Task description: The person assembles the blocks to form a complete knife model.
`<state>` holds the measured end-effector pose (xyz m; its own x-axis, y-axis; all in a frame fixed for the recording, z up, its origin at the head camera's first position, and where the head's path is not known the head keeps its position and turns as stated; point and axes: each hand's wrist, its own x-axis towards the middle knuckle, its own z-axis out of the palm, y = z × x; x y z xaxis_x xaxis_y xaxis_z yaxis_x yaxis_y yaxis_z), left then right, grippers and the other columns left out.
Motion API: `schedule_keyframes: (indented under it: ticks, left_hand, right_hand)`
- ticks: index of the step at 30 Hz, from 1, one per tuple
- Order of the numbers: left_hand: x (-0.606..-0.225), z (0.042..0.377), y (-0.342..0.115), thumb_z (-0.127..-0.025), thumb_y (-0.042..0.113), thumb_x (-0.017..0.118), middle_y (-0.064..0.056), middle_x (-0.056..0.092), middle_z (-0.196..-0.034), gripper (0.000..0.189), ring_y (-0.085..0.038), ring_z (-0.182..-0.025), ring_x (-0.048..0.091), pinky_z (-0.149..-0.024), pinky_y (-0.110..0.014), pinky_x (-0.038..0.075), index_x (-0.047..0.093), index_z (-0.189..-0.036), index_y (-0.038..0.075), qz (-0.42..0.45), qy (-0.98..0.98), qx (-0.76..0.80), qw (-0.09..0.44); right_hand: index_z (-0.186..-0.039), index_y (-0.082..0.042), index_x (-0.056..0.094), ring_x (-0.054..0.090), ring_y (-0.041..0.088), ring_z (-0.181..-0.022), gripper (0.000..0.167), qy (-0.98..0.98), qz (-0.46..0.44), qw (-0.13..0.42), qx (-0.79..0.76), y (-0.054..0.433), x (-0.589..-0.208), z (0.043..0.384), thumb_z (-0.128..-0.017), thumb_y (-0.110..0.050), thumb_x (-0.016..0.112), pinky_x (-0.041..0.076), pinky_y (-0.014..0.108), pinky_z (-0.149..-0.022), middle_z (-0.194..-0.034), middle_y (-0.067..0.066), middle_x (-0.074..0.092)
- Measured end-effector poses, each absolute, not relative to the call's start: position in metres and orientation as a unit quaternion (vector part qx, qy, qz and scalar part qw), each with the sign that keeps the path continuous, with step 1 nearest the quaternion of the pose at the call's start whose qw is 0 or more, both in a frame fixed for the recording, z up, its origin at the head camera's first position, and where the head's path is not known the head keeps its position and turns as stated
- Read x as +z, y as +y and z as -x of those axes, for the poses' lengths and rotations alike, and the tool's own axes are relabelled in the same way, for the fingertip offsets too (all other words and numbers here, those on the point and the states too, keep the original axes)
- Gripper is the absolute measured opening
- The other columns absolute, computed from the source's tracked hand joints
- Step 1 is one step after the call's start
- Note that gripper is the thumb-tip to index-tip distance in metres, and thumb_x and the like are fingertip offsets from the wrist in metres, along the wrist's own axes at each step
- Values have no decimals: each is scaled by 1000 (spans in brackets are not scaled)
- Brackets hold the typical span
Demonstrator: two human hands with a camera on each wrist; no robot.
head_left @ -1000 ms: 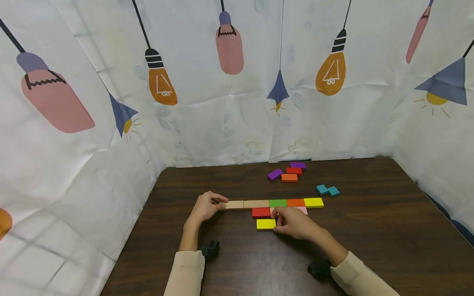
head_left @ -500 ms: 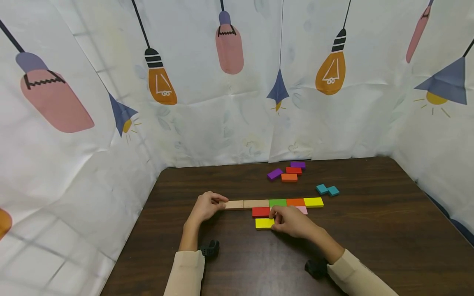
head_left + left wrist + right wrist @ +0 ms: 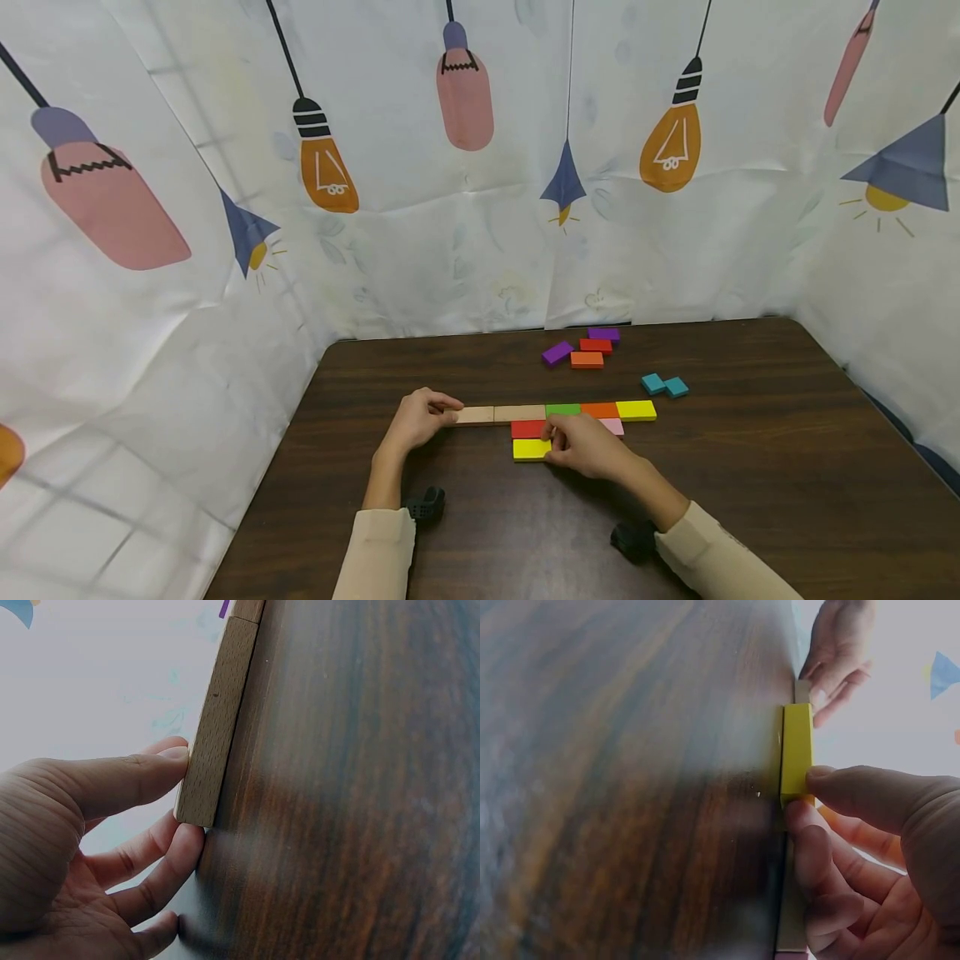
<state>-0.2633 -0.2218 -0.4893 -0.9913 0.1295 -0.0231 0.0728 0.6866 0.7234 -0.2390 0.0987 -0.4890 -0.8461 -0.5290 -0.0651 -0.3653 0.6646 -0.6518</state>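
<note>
My left hand holds the left end of a plain wooden block, thumb on its top and fingers curled at its end in the left wrist view. A second wooden block, a green block, an orange block and a yellow block carry that row rightward. Below it lie a red block and a pink block, the stretch between them partly hidden by my right hand. That hand pinches the right end of another yellow block, which lies along the red block's near side.
Toward the back of the brown table lie two purple blocks, a red one and an orange one. Two small blue blocks sit behind the row's right end. A patterned white curtain stands behind the table.
My right hand has slid the near yellow block slightly left and away from me, up against the red block. The left hand has stayed at the wooden block's end.
</note>
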Motion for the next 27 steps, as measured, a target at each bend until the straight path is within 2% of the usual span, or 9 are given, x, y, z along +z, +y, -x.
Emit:
schedule_keyframes:
  ticks: [27]
  left_hand:
    - [-489, 263, -222, -94, 16, 75, -4, 65, -105, 12, -17, -88, 62, -77, -36, 55, 82, -103, 21, -51, 918, 391, 37]
  right_hand:
    - [-101, -16, 66, 55, 11, -66, 17, 904, 241, 124, -330, 98, -488, 241, -90, -18, 80, 47, 24, -60, -75, -7, 60]
